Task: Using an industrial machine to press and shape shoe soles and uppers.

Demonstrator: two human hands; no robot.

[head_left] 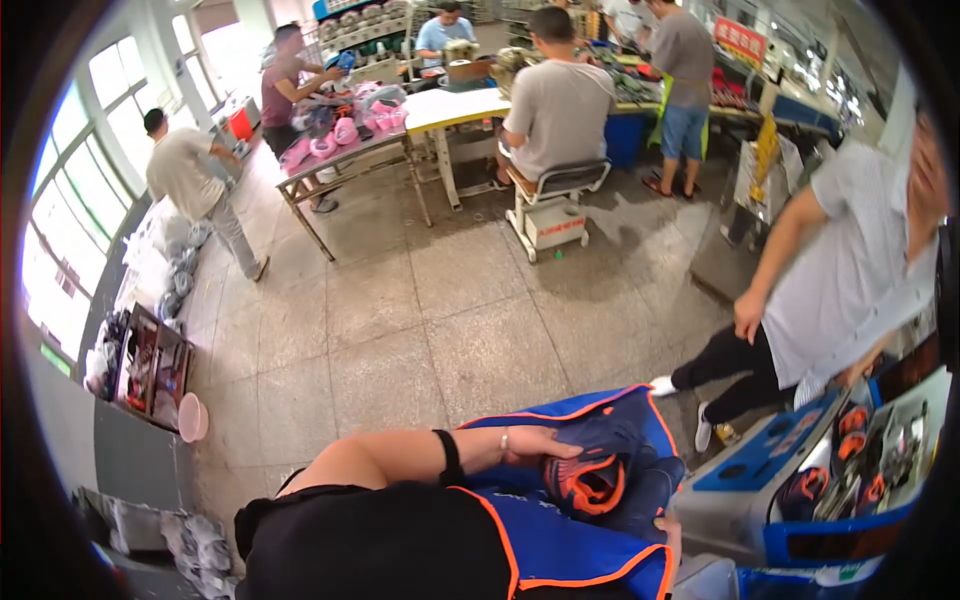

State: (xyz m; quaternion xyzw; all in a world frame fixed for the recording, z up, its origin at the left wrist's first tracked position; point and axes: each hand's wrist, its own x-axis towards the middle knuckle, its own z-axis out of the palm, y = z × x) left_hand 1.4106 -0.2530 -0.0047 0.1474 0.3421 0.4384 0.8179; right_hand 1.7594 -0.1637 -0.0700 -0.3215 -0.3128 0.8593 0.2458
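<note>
My left hand point(545, 443) is closed on the edge of a dark blue shoe upper point(590, 480) with a bright orange collar opening, held in front of my blue apron point(600, 560) with orange trim. More dark blue pieces point(645, 490) lie against it on the right, seemingly further uppers. Beside their lower right edge my right hand point(668, 532) shows only in part; its fingertips press against the dark pieces, and the rest is hidden behind them and the apron.
At my right stands a blue and grey machine point(770, 470) with a bin point(850, 540) holding more orange-trimmed shoe parts. A person point(840, 250) in a light shirt stands beyond it. Ahead, a table point(350, 160) bears pink and grey pieces; a person sits on a wheeled chair point(555, 200).
</note>
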